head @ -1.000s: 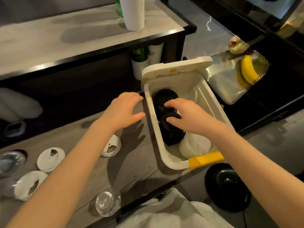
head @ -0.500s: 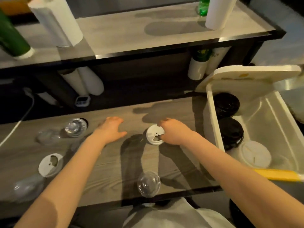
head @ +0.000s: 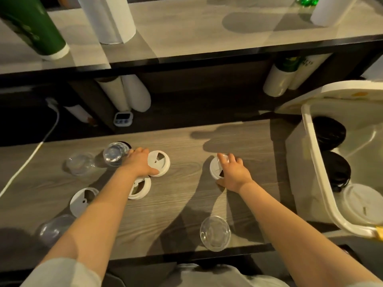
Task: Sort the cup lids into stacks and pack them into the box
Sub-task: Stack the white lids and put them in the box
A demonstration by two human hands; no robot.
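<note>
Change since a second ago: both hands have left the box (head: 310, 141) and moved out over the desk (head: 186, 204) — the right hand was inside among the black lids then, and half a second ago was just reaching a white lid. Reading: one drop-off looks finished, next pickup starting, white lids this time.

Right hand (head: 234, 175): palm down, fingers curled over the right white lid (head: 215, 168), thumb at its near edge. Looks like a pinch forming; cannot tell whether the lid is off the desk.

Left hand (head: 138, 164): palm down, fingers loosely spread, thumb touching the rim of the upper white lid (head: 159, 162), fingertips beside a clear dome lid (head: 114, 155). Nothing gripped yet.

Loose on the desk: a second white lid (head: 141, 188) partly under the left forearm, a third white lid (head: 80, 200) further left, clear lids at left and one clear lid (head: 215, 233) by the near edge.

In the box: two stacks of black lids (head: 329, 133), a white stack (head: 362, 204) nearest. Sorting partly done.
</note>
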